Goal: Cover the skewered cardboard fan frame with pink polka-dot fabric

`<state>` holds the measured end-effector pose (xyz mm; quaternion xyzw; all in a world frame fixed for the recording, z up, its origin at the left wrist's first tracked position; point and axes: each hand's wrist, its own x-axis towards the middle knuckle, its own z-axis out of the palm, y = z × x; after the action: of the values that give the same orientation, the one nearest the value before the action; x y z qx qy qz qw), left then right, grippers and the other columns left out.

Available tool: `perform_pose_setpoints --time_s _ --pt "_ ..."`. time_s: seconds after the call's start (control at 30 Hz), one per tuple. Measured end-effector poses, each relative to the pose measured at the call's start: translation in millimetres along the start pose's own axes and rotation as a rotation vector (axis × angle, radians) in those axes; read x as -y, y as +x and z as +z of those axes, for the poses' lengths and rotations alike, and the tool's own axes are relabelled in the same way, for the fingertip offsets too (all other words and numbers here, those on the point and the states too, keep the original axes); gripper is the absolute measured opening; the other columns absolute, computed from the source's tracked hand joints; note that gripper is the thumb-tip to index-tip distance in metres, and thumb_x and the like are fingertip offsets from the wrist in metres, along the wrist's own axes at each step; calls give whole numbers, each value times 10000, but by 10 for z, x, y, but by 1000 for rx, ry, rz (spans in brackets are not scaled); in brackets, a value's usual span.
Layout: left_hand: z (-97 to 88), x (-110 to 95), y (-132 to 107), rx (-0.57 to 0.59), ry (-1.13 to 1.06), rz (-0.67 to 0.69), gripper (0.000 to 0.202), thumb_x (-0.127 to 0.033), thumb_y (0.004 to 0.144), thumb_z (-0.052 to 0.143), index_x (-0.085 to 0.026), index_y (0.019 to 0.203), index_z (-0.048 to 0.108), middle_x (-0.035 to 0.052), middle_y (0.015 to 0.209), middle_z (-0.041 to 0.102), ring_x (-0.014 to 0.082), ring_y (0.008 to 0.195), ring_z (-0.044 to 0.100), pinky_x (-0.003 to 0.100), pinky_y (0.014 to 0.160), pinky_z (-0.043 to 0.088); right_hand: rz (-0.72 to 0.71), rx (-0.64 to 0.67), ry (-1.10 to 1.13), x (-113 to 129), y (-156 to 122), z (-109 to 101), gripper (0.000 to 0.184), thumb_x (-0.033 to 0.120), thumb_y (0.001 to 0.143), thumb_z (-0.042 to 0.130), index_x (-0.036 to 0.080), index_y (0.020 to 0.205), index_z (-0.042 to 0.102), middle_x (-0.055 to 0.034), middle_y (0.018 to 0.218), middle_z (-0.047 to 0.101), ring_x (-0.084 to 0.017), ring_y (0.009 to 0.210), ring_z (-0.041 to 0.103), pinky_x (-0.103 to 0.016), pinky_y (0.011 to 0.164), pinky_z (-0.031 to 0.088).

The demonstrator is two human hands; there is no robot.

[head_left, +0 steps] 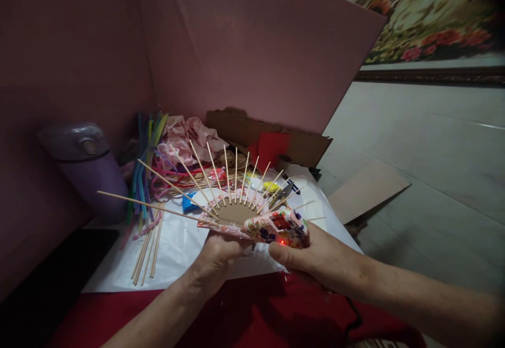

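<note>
My left hand (215, 261) is closed on the lower edge of a half-round cardboard piece (236, 214) with a pink floral rim. Thin wooden sticks (199, 165) fan outward from the curved edge of this piece. In my right hand (302, 256) is a floral-patterned glue gun (278, 226) with a small red light glowing on its side. Its tip points left, close to the straight lower edge of the cardboard, beside my left fingers. Whether the tip touches the cardboard, I cannot tell. My right fingers are partly hidden behind the glue gun.
Loose sticks (148, 248) lie on the white table cover (181, 253) at left. Behind them are a purple tumbler (87, 169), coloured pipe cleaners (142, 174), crumpled pink fabric (189, 132), scissors (282, 192) and a red card (272, 150). A dark cord (354, 314) hangs below my right forearm.
</note>
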<state>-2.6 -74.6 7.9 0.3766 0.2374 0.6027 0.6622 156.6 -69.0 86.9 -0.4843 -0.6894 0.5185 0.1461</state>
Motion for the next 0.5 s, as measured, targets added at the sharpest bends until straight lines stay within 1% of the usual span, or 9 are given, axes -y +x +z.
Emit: perform_pose_setpoints --time_s 0.1,0.23,0.37,0.43,0.5 --pt "-22 16 -6 -10 -9 -17 295 -62 555 610 -160 819 695 62 903 701 265 962 583 377 823 449 26 -7 25 18 2 16 385 563 693 639 184 709 571 75 430 385 -73 392 350 -192 385 331" --pt "-51 30 -12 -12 2 -46 256 -39 544 582 -150 747 693 63 835 702 264 885 604 373 760 462 66 33 60 17 20 32 404 565 703 629 175 702 525 90 418 376 -45 333 285 -172 312 260" --pt "-43 25 -15 -25 -1 -38 336 -40 543 574 -157 829 705 51 837 704 258 887 604 371 771 455 98 32 38 2 4 34 404 568 721 603 174 748 516 90 416 383 -47 323 290 -165 293 249" --pt "-27 13 -13 -32 -5 -36 376 -43 545 583 -167 879 705 44 853 706 260 902 603 371 781 453 68 43 38 1 -10 30 410 569 703 615 175 760 521 90 425 381 -47 334 290 -164 303 246" --pt "-9 -1 -10 -35 -9 -35 386 -51 549 601 -176 900 703 41 865 709 264 928 599 377 801 451 17 41 54 5 -18 26 408 563 688 631 176 785 544 91 433 370 -52 353 302 -170 331 269"
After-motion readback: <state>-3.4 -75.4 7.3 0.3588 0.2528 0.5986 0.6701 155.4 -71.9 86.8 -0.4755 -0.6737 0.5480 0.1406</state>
